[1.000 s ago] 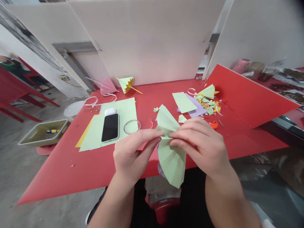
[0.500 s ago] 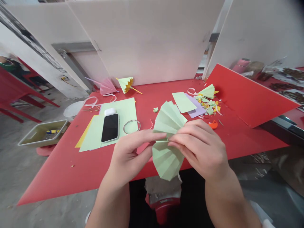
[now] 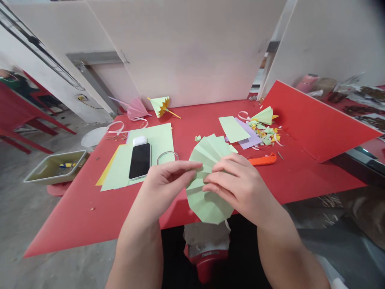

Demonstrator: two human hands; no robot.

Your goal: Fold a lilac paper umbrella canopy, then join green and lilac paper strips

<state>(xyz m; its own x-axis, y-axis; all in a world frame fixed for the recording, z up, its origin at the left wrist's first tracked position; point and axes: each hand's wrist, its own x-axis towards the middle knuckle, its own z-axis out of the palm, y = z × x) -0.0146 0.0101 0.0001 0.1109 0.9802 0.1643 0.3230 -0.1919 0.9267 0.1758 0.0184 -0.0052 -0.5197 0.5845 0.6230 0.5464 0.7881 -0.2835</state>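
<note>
A pleated light-green paper [image 3: 207, 158], creased like a fan and spread into a rough disc, is held above the near edge of the red table [image 3: 96, 208]. My left hand [image 3: 167, 180] pinches its left side between thumb and fingers. My right hand [image 3: 237, 182] covers its right half, fingers closed on the folds near the middle. The lower half of the paper hangs past the table edge.
A phone [image 3: 140, 160] and white earbud case [image 3: 140, 140] lie on green and yellow sheets, beside a thin ring [image 3: 167, 157]. An orange comb-like tool [image 3: 262, 160], paper scraps [image 3: 264, 130], green and purple sheets and two paper umbrellas [image 3: 161, 106] lie farther back. A tray [image 3: 54, 166] sits left on the floor.
The folded paper has fanned out wider, from two narrow wedges into a near-round shape. Both hands have shifted slightly left and lower, uncovering the orange tool.
</note>
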